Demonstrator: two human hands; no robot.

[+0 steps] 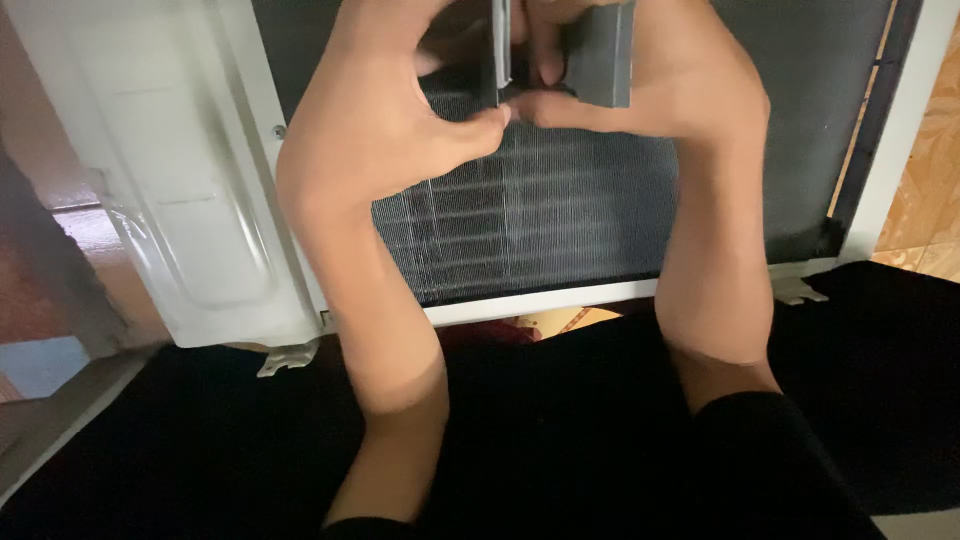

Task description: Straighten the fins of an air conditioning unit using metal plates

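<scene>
Both of my hands reach up over the dark finned coil (540, 220) of a white air-conditioner unit (190, 200). My right hand (670, 90) grips a grey block-shaped tool (600, 55) at the top edge of the view. My left hand (390, 120) pinches a thin grey metal strip (500, 45) beside that tool, thumb tip touching the right thumb. The upper parts of both objects are cut off by the frame.
A white frame rail (540, 300) runs under the coil, with small mounting feet (285, 358) at left and right (795, 292). A black cloth (880, 380) covers my lap and the foreground. Orange tiled floor (930, 180) shows at right.
</scene>
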